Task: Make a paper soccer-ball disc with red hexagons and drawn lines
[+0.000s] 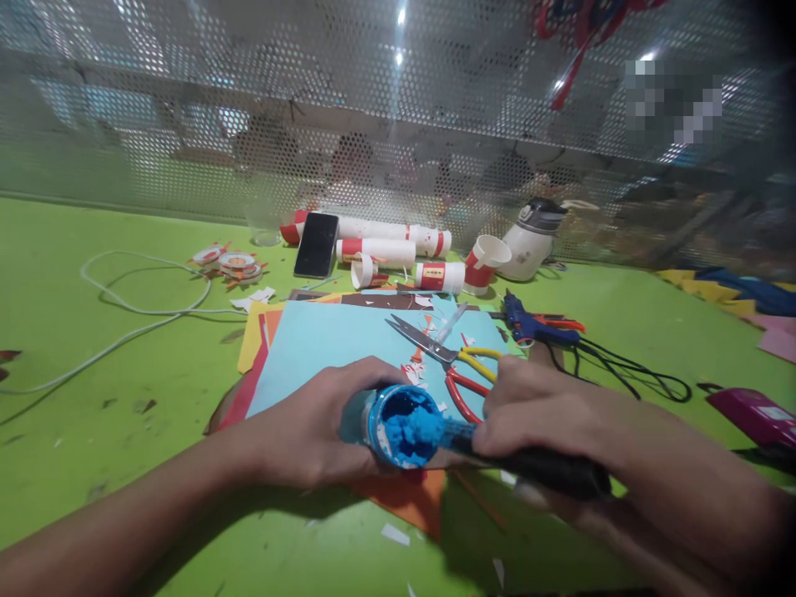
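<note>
My left hand (311, 427) is wrapped round a small open jar of blue paint (398, 427), tilted toward me. My right hand (547, 414) grips a black-handled brush (535, 466) whose blue-coated tip is dipped into the jar's mouth. Both hands hover over a light blue paper sheet (329, 344) lying on a stack of coloured sheets. Just beyond the jar lie scissors with yellow handles (444, 352) and a red-handled pair (463, 390).
A blue glue gun (538, 326) with a black cord lies to the right. Behind stand red-and-white paper cups (379, 249), a black phone (317, 244) and a white jug (528, 240). A white cable (137, 307) loops at left. A perforated metal screen (373, 124) closes off the back.
</note>
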The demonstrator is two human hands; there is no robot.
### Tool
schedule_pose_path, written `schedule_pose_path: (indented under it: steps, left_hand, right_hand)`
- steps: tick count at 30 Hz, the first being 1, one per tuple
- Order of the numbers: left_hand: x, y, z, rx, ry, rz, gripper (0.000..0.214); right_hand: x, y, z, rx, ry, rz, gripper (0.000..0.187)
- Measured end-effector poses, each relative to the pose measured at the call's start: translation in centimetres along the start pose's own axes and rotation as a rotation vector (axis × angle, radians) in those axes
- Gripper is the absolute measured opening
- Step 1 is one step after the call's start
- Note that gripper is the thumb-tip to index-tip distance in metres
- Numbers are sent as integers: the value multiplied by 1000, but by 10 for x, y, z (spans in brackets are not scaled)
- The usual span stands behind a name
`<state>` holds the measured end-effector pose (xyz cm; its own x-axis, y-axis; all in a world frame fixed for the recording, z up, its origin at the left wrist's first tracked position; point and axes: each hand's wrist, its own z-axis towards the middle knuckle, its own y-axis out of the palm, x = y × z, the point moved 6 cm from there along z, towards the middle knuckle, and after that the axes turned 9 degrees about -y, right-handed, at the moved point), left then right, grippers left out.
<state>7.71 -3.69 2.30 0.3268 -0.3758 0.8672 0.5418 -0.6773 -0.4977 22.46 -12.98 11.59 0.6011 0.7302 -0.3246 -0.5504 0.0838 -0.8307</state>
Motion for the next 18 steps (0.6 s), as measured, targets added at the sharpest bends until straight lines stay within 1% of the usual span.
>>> schedule_pose_path:
  steps: [2, 3, 5, 7, 11, 14, 18]
  left_hand:
    - [1, 1, 0, -2, 13, 29, 46]
    - [2, 2, 0, -9, 17, 41, 45]
    - [3, 3, 1, -29, 18, 63, 43]
    - [4, 5, 2, -43, 17, 77, 42]
    - [1, 4, 2, 36, 40, 62, 42]
    - [2, 3, 0, 84, 76, 76, 44]
    - [4, 3, 0, 79, 73, 119, 40]
  right_hand:
    - [4, 1, -2, -46, -1, 79, 20]
    - [7, 1, -2, -47, 2, 100, 22]
    - [11, 2, -2, -8, 21, 79, 23]
    - [14, 6, 0, 37, 33, 32, 20]
    - [16, 13, 8, 216, 59, 16, 8]
    - [23, 17, 9, 360, 162, -3, 10]
    - [31, 16, 5, 518, 254, -10, 12]
